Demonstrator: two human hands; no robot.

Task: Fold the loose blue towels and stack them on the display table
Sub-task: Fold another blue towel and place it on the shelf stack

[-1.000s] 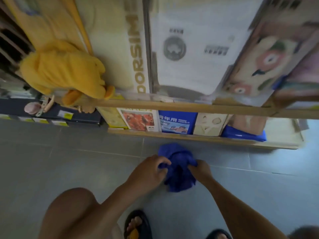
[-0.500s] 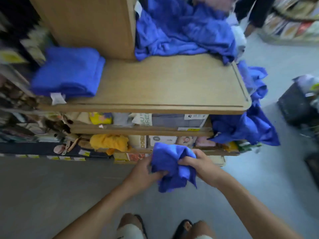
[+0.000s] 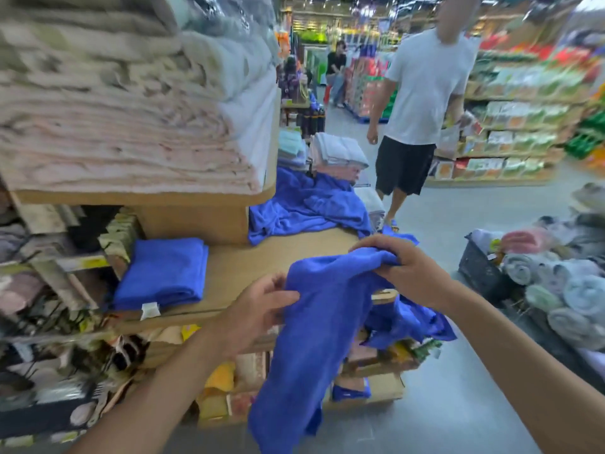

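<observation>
Gripping the bunched top of the blue towel (image 3: 320, 326), your right hand (image 3: 411, 273) curls tight round it; your left hand (image 3: 258, 309) pinches its side edge. The towel hangs in front of the bench (image 3: 262, 267).

The blue towel (image 3: 314, 322) is soft, matt, fleecy cloth. The display table (image 3: 262, 267) beneath it looks like smooth, matt, light wood board.

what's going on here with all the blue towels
A person holds a loose blue towel in front of the display table: the right hand grips its top, the left hand pinches its side edge, and the rest hangs unfolded. One folded blue towel lies on the table; a loose blue heap lies further back.
</observation>
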